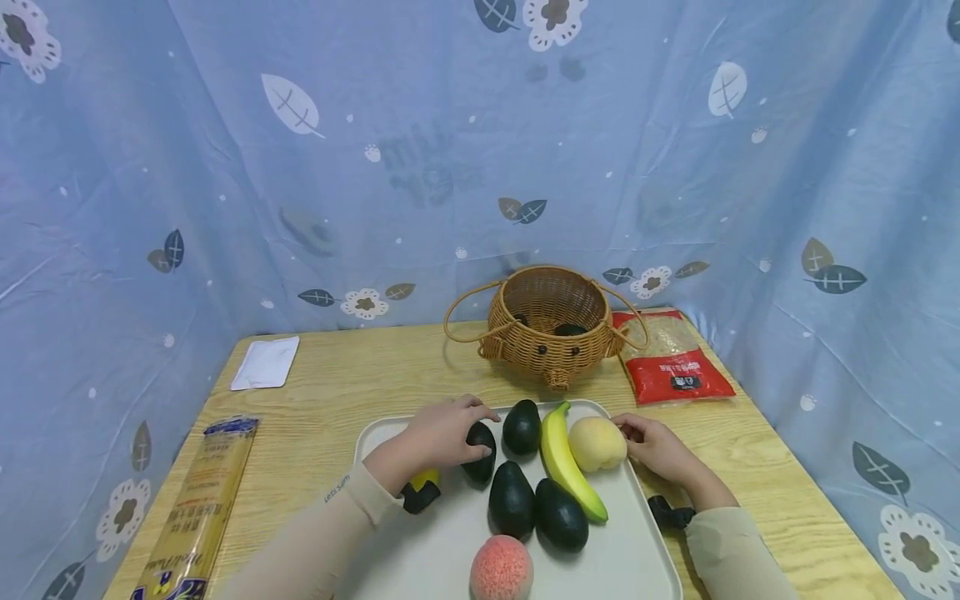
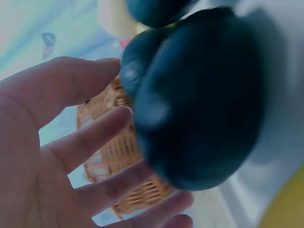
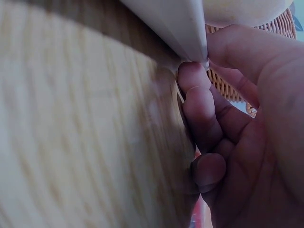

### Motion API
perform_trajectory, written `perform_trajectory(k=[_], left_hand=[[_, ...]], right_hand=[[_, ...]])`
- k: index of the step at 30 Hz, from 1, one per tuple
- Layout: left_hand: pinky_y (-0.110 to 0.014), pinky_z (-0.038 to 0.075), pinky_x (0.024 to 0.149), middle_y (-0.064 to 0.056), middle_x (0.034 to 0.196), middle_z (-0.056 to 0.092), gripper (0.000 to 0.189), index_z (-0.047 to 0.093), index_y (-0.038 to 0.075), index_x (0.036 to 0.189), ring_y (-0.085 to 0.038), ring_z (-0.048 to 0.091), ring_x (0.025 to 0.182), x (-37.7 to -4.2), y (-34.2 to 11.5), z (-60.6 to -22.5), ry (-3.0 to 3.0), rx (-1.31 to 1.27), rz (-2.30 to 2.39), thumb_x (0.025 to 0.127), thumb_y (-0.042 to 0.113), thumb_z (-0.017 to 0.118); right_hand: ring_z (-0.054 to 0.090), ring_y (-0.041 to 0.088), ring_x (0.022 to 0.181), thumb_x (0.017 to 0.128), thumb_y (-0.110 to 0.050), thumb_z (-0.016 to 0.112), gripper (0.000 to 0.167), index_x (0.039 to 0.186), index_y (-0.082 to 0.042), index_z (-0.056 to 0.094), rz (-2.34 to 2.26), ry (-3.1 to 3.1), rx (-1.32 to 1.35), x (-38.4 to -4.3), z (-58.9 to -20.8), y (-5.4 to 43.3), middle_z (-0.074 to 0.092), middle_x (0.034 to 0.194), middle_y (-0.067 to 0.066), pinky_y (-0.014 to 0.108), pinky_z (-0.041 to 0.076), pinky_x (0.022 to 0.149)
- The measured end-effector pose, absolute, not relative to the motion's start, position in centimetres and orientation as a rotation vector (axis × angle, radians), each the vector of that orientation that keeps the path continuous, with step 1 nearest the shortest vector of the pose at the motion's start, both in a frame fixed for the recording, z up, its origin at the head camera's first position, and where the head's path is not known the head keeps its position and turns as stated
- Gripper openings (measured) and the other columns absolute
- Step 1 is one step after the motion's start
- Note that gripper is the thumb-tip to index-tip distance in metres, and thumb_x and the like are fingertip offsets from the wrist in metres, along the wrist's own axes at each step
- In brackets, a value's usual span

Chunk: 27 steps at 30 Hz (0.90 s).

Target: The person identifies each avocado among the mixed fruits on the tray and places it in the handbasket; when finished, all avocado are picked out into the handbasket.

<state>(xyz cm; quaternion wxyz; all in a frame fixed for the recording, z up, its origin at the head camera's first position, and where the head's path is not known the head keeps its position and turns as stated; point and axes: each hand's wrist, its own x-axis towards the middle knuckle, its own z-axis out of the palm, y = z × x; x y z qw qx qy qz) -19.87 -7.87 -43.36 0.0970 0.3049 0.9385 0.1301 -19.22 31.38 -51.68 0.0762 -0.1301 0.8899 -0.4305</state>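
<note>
Avocado (image 1: 482, 472) leftmost of its kind in the white tray (image 1: 427, 550) lies by the left grip (image 1: 442, 433), whose fingers and thumb are spread about it without closing. A clean pick-up probably wants thumb and fingertips brought evenly onto its widest part, clear of the neighbouring avocado (image 1: 522, 427), while the right grip (image 1: 660, 447), pinching the tray's right edge, could steady it.

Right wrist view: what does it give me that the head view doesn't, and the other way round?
Only the right wrist view shows the palm side of the right hand, its curled fingertips at the edge of the tray.

Only the head view shows the left hand at an avocado, the banana and the round pink item.

Both show the peach, basket and table.
</note>
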Motion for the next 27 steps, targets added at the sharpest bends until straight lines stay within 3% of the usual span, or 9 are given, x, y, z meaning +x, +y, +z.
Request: perform_trajectory(k=[8,15,19,27], left_hand=[[-0.045,0.055,0.086,-0.006,0.138,0.059,0.053,0.067,0.028,0.139,-0.026,0.066,0.112,-18.9,-8.2,-45.3,2.770,0.904,0.403,0.091,0.041,0.083],[-0.051,0.050,0.094,-0.004,0.128,0.061,0.057,0.066,0.032,0.139,-0.025,0.065,0.109,-18.9,-8.1,-46.6,2.799,0.954,0.363,0.087,0.050,0.084],[-0.048,0.051,0.090,-0.004,0.122,0.061,0.055,0.069,0.032,0.133,-0.023,0.065,0.102,-19.1,-8.1,-46.8,2.801,0.934,0.418,0.084,0.050,0.087],[-0.043,0.052,0.083,-0.007,0.129,0.060,0.054,0.067,0.031,0.133,-0.024,0.064,0.097,-20.0,-8.3,-45.4,2.797,0.876,0.525,0.086,0.051,0.085]], right_hand=[[0.054,0.019,0.084,0.102,-0.006,0.067,0.023,0.125,-0.001,0.069,-1.303,2.657,-0.394,-19.2,-51.6,31.2,0.061,0.091,0.004,0.028,0.047,0.072],[0.054,0.016,0.083,0.102,-0.005,0.067,0.022,0.123,-0.002,0.069,-1.304,2.671,-0.399,-19.4,-51.6,31.5,0.061,0.089,0.003,0.028,0.047,0.072],[0.054,0.016,0.082,0.102,-0.005,0.067,0.022,0.123,-0.002,0.070,-1.310,2.673,-0.410,-19.4,-51.6,31.5,0.061,0.089,0.003,0.028,0.047,0.072],[0.054,0.018,0.083,0.101,-0.004,0.068,0.024,0.124,-0.002,0.069,-1.309,2.662,-0.381,-19.1,-51.7,31.4,0.061,0.089,0.003,0.028,0.046,0.072]])
